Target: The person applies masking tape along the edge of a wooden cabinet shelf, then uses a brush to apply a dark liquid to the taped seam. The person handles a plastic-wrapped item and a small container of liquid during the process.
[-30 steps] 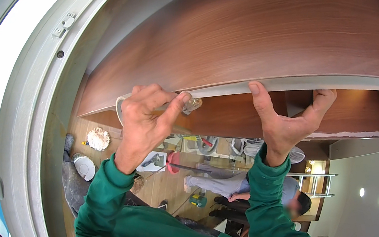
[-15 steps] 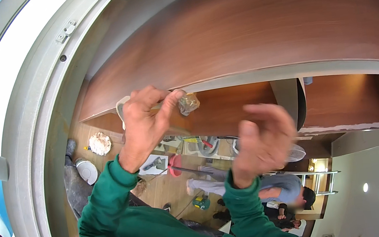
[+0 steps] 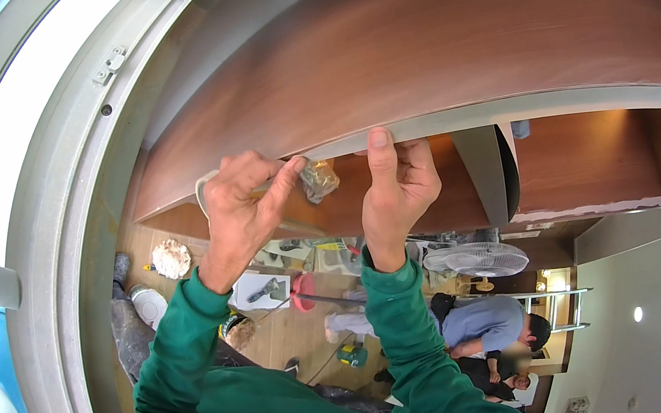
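While bright light fills the far left, the window frame (image 3: 77, 186) curves down beside me. Right of it, on the floor (image 3: 299, 332) well below, lie a white lump (image 3: 171, 258) and a round white pail (image 3: 149, 304). Part of a white ring (image 3: 201, 194) shows just behind my left hand (image 3: 240, 208). That hand is closed to a pinch, thumb against forefinger, on a crumpled clear wrap (image 3: 319, 180), which hangs by the front edge of the brown board (image 3: 406, 30). Below, a red bucket (image 3: 302, 284) and a green tool (image 3: 352, 354) sit on the floor.

Farther right, my right hand (image 3: 396, 209) grips the pale strip (image 3: 472, 116) along that edge: my thumb presses upright on its face, my fingers curl in behind, and only the strip's thickness parts them. The strip runs on rightward, above a brown compartment (image 3: 582, 158). Under the compartment stand a fan (image 3: 477, 259), a person in a blue-grey shirt (image 3: 483, 321) and, just beside them, a ladder (image 3: 576, 310). A pale wall (image 3: 644, 278) closes the right side.
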### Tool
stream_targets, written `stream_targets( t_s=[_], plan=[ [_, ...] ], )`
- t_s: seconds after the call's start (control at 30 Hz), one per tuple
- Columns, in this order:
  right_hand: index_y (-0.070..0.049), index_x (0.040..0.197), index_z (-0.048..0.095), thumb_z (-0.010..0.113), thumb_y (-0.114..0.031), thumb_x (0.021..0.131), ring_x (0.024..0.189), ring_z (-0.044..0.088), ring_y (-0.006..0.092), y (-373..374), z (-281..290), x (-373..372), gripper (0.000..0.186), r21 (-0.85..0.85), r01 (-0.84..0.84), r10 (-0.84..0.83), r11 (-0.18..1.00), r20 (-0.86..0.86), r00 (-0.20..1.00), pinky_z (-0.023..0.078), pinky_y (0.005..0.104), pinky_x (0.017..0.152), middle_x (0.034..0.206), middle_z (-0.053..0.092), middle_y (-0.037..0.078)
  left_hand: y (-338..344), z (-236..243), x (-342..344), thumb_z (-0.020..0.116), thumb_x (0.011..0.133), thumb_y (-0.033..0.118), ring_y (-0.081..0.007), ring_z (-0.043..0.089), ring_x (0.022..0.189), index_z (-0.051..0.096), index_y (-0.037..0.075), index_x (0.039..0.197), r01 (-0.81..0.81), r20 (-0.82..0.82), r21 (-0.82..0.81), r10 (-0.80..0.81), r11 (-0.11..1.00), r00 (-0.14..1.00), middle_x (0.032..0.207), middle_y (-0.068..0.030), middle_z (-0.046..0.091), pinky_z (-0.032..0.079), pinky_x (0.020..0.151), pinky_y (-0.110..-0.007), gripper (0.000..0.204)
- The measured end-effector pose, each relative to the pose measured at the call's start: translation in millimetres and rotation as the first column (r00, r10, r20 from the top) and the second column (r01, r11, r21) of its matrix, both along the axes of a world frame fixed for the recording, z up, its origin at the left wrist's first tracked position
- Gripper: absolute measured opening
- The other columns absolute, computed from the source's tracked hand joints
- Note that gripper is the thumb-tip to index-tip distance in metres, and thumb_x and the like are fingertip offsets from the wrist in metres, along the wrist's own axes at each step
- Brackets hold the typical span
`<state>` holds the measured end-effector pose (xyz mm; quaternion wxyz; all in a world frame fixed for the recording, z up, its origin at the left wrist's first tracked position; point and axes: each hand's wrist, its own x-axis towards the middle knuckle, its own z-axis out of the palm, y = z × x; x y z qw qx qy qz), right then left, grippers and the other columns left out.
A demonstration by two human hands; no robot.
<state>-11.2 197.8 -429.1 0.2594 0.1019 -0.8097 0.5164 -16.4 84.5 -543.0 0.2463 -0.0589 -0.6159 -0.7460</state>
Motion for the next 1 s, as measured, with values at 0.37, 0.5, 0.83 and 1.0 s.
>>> stream_targets(
  t_s=[0.37, 0.5, 0.83, 1.0],
  plan=[
    [0.007, 0.108, 0.063, 0.074, 0.001, 0.083, 0.087, 0.060, 0.0094, 13.3, 15.6, -5.3, 0.027, 0.093, 0.077, -0.065, 0.993, -0.119, 0.991, 0.050, 0.0243, 0.076, 0.100, 0.067, 0.007, -5.1, 1.6, 2.0, 0.078, 0.082, 0.010, -0.0164, 0.056, 0.060, 0.072, 0.002, 0.077, 0.042, -0.010, 0.004, -0.042, 0.999, 0.999, 0.066, -0.0057, 0.064, 0.041, 0.062, -0.030, 0.011],
    [0.007, 0.109, 0.064, 0.073, 0.000, 0.085, 0.087, 0.062, 0.0115, 8.4, 3.5, -4.4, 0.027, 0.127, 0.029, -0.017, 0.992, -0.094, 0.995, 0.052, 0.0265, 0.077, 0.101, 0.067, 0.008, -4.4, 0.8, 2.3, 0.079, 0.080, 0.010, -0.0177, 0.052, 0.058, 0.072, 0.004, 0.075, 0.028, -0.025, 0.009, -0.028, 1.000, 0.999, 0.064, -0.0050, 0.061, 0.039, 0.061, -0.031, 0.011],
    [0.008, 0.111, 0.061, 0.071, 0.001, 0.086, 0.087, 0.064, 0.0158, 8.2, 3.3, 5.4, 0.029, 0.119, -0.063, 0.064, 0.991, 0.000, 0.998, 0.055, 0.0293, 0.076, 0.104, 0.065, 0.010, -10.2, 12.2, 35.8, 0.080, 0.078, 0.007, -0.0193, 0.044, 0.056, 0.072, 0.004, 0.074, 0.053, -0.012, 0.069, -0.052, 0.996, 0.999, 0.058, -0.0043, 0.054, 0.035, 0.056, -0.032, 0.010],
    [0.009, 0.111, 0.061, 0.071, -0.001, 0.086, 0.088, 0.064, 0.0160, 9.2, 7.3, 7.8, 0.028, 0.094, -0.049, 0.052, 0.994, -0.028, 0.998, 0.054, 0.0297, 0.076, 0.103, 0.065, 0.011, -8.5, 9.3, 31.9, 0.079, 0.079, 0.008, -0.0178, 0.046, 0.056, 0.072, 0.003, 0.075, 0.055, 0.011, 0.071, -0.056, 0.996, 0.998, 0.059, -0.0047, 0.055, 0.036, 0.057, -0.032, 0.010]
  ],
)
